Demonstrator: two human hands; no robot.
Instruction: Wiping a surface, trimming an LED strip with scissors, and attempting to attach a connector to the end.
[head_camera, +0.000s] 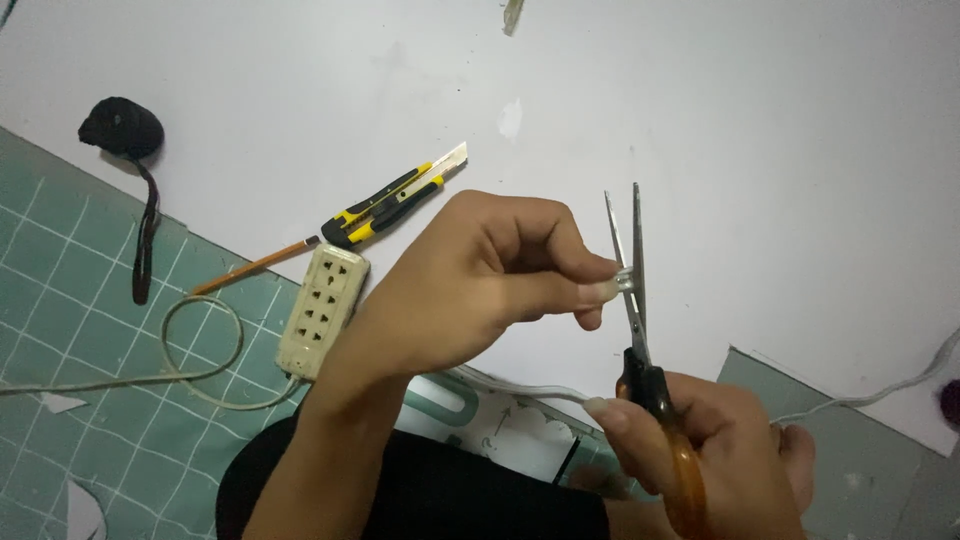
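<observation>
A large white sheet (700, 120) is covering most of the work surface, lying over a green cutting mat (90, 400) with a white grid that is showing at the lower left and again at the lower right.

The left hand (480, 280) is reaching in from below, its fingers curled closed and pinching a small pale strip (625, 282) between thumb and forefinger. The strip is sitting between the blades of a pair of scissors (640, 330), which are pointing upward and standing slightly parted around it. The right hand (700, 440) is gripping the scissors by their amber handles at the bottom right, fingers wrapped closed around them.

On the sheet behind the left hand a yellow and black utility knife (390, 205) is lying with its blade pushed out. Just below it a pencil (255, 266) is resting across the edge of the sheet, and a cream power strip (322, 310) is lying beside the left wrist, its cable (200, 370) looping over the mat. A black bundle with a strap (125, 130) is sitting at the far left. A white cord (880, 390) is trailing in from the right edge.
</observation>
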